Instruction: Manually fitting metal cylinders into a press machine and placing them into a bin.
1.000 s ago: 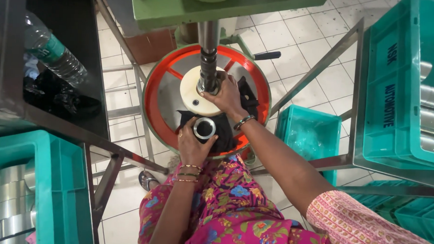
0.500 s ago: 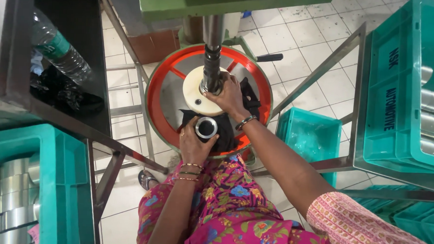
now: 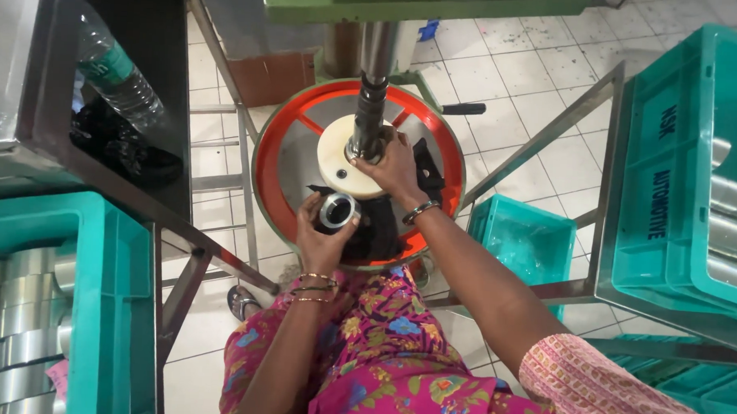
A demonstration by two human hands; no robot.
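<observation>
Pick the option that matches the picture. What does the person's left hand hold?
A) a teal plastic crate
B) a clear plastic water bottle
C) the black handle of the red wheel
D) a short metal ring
D: the left hand cups a short shiny metal ring in front of the red wheel, while the right hand rests at the base of the vertical spindle.
</observation>
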